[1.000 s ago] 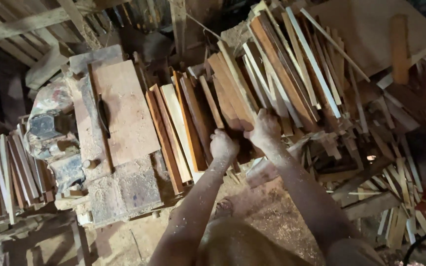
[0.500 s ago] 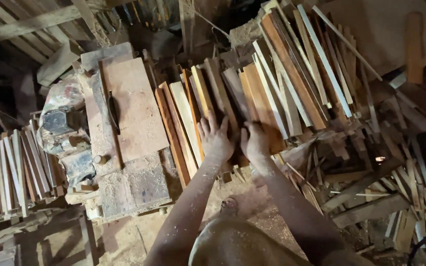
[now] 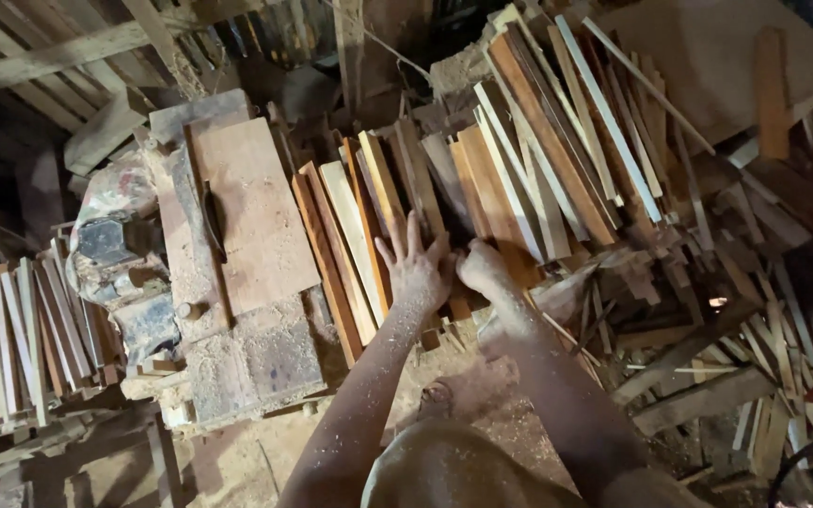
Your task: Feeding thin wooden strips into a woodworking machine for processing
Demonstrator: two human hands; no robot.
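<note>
At centre frame, a row of wooden slats (image 3: 378, 216) leans side by side, running up and away from the person. Left hand (image 3: 416, 268) lies flat on the slat ends, fingers spread, gripping nothing. Right hand (image 3: 482, 268), just beside it, is curled over the slat ends; whether it grips one cannot be told. Left of the slats: a dusty saw table (image 3: 237, 226). Right: a loose pile of offcuts (image 3: 708, 310).

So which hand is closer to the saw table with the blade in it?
Left. The left hand lies flat on the slats just right of the saw table. The right hand is further right, beyond the left hand.
</note>
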